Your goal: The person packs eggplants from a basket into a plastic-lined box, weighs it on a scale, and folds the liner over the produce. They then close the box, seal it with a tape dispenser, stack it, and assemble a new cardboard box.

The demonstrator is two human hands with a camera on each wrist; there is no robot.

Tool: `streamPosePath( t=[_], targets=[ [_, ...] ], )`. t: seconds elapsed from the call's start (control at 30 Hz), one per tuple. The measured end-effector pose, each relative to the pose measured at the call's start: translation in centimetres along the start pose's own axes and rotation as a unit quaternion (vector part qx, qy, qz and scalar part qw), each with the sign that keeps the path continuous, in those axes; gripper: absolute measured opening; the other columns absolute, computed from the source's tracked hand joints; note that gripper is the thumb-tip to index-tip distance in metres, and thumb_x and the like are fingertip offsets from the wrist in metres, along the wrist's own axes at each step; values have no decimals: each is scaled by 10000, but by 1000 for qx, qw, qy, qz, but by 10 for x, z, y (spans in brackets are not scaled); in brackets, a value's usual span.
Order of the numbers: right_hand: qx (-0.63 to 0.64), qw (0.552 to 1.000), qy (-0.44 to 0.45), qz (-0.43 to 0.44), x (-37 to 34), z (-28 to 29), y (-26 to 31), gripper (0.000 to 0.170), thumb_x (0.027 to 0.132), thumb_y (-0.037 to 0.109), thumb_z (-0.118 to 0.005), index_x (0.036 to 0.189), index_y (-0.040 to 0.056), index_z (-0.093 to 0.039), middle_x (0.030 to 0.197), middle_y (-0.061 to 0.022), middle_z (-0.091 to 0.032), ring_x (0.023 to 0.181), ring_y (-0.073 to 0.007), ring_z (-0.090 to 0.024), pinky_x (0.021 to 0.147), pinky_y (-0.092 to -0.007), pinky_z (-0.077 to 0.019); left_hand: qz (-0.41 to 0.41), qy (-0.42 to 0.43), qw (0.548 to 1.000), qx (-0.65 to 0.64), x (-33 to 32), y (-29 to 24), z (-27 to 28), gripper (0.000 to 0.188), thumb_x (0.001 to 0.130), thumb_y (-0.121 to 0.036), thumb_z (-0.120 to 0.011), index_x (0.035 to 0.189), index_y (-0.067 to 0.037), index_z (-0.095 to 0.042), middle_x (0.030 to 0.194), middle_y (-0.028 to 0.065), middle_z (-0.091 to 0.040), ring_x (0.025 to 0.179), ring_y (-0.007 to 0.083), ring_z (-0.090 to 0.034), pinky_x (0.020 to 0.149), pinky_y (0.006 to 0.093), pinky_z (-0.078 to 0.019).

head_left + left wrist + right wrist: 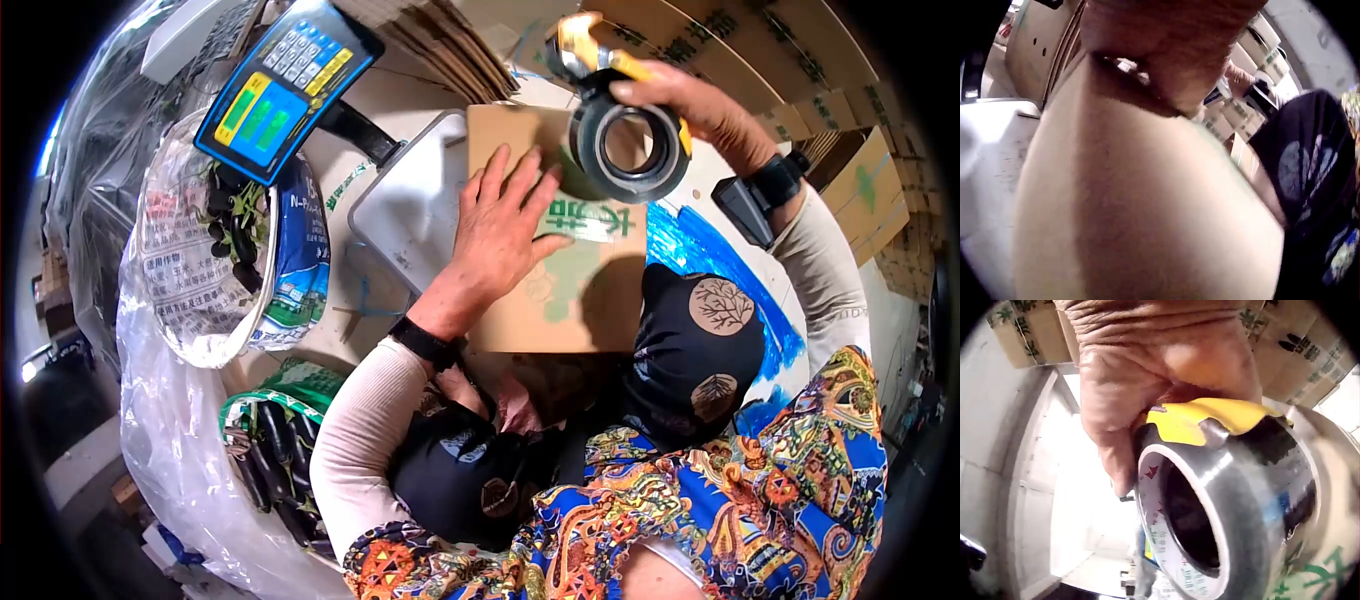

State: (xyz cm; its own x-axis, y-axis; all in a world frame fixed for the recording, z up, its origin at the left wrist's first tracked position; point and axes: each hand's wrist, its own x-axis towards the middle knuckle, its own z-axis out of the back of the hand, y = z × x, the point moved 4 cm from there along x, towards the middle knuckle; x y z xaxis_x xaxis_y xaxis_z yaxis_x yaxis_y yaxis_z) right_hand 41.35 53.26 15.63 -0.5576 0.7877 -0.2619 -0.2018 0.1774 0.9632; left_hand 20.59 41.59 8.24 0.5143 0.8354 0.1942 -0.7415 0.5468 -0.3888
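A closed cardboard box [535, 310] with green print lies in front of the person. The left hand [500, 225] rests on its top with fingers spread, near the left edge. In the left wrist view, that hand [1166, 44] shows only in part above the box side [1147, 206]. The right hand [695, 105] grips a yellow and black tape dispenser [590, 150] over the box's far right corner. The right wrist view shows the thumb and palm of this hand [1166, 369] around the dispenser's yellow part, with a wide roll of clear tape [1244, 481] below.
A weighing scale's display [285, 90] and metal platform [385, 225] are left of the box. Beyond it, a sack [205, 270] and a green bag [290, 385] hold eggplants. Flattened cartons [435, 45] stand behind; an open carton [865, 195] sits right. Blue plastic [715, 255] lies beside the knee.
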Motion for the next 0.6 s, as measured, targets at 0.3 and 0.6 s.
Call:
streamPosePath(
  t=[0.3, 0.6],
  targets=[
    [83, 983, 61, -150, 24, -54, -30, 318, 884, 268, -696, 1055, 5, -642, 853, -3, -669, 694, -45, -617, 623, -200, -525, 619, -23, 615, -488, -228, 123, -111, 548, 982, -499, -423, 1127, 15, -544, 982, 151, -616, 949, 339, -588, 731, 429, -514],
    [20, 979, 124, -159, 53, -123, -25, 545, 817, 324, -742, 1191, -42, -590, 1021, -77, -661, 887, -120, -631, 791, -241, -503, 562, 35, 443, -697, -264, 100, -120, 491, 1006, -436, -448, 1182, 0, -591, 1004, 95, -652, 902, 212, -618, 747, 337, -508]
  ],
)
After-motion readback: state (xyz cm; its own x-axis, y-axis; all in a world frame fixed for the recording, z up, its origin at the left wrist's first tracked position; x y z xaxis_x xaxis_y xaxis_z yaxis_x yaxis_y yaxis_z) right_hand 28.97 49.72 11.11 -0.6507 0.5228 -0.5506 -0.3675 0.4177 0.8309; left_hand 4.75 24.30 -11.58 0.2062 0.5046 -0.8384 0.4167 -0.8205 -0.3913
